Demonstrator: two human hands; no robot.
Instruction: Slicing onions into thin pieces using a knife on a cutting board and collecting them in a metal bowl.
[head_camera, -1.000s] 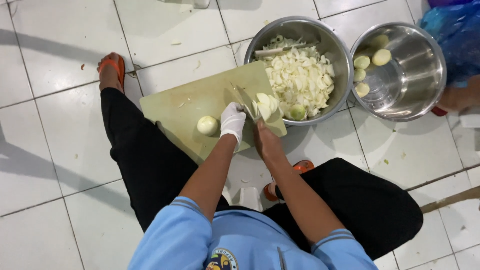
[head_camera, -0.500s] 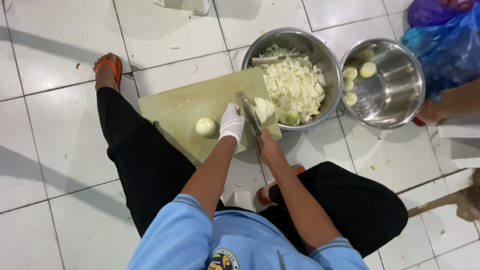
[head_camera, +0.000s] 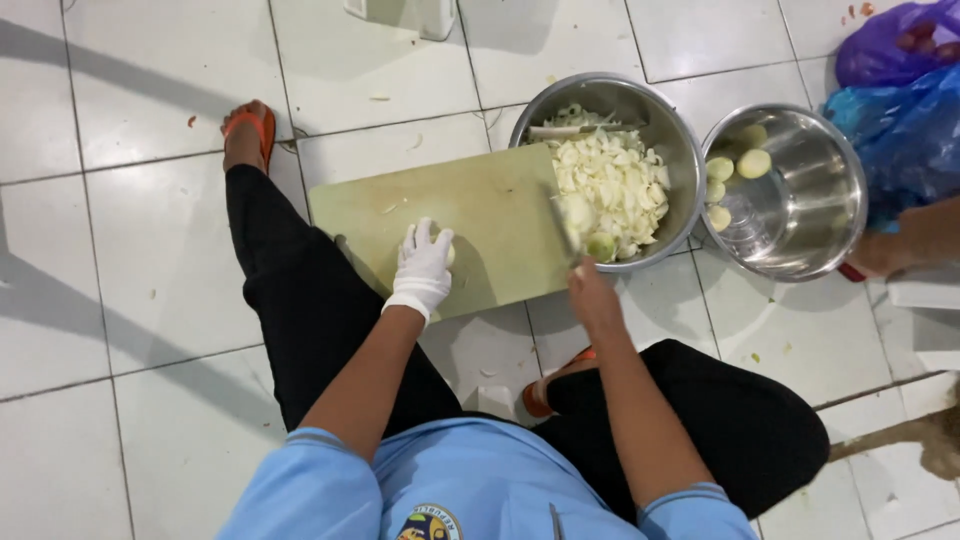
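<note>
Work in hand, by my read: cutting peeled pale veg on the green cutting board (head_camera: 480, 200) laid on the tiled floor, w/ the person sitting over it. L hand (head_camera: 424, 265), in a white glove, sits at about 7 o'clock on the board, palm down over a peeled round piece (head_camera: 449, 254). Its fingers (head_camera: 421, 238) are slightly spread and draped over the top, pointing to 12. Only a sliver of the piece shows, at the hand's 3 o'clock edge, so it lies under the fingers and touching them, not beside them. R hand (head_camera: 592, 295), bare, is off the board's 4 o'clock corner, fingers wrapped tight round the handle of a knife (head_camera: 562, 228). The blade points to 12 along the board's 3 o'clock edge, right by the rim of a steel bowl (head_camera: 682, 150) heaped w/ chopped pieces (head_camera: 615, 185). Blade and round piece are well apart, so no cut is under way at this instant. A cut on that piece would call for the blade brought across to 9 o'clock, w/ the gloved fingertips tucked back from the edge and the piece pinned so it can't roll. At the first bowl's 3 o'clock is a second steel bowl (head_camera: 845, 180) w/ a few whole peeled pieces (head_camera: 752, 163). Beyond it are a blue bag (head_camera: 900, 130) and another person's arm (head_camera: 925, 235).
</note>
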